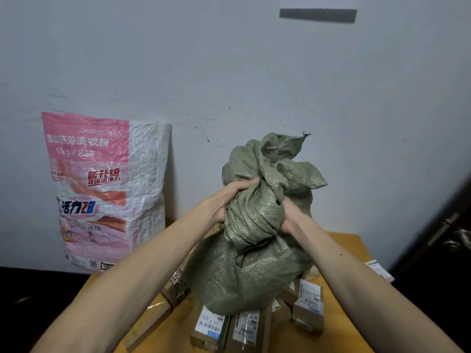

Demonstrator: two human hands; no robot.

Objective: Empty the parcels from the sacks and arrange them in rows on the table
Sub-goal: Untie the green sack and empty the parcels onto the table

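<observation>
From the head camera, our left hand (224, 200) curls its fingers tight round the bunched neck of the olive-green woven sack (254, 271). Our right hand (290, 216) grips the same neck, fingers mostly buried in folds. The sack's bulging bottom rests on brown cardboard parcels with white labels (210, 324), on the near yellow wooden table (351, 250). A pink-and-white printed sack (102, 187) leans against the wall, far left.

A pale wall (229, 59) stands behind, scuffed with small dark marks (211, 140), a grey strip (318, 15) high on it. A dark door (433, 253) with a metal handle (456, 240) shows at the right.
</observation>
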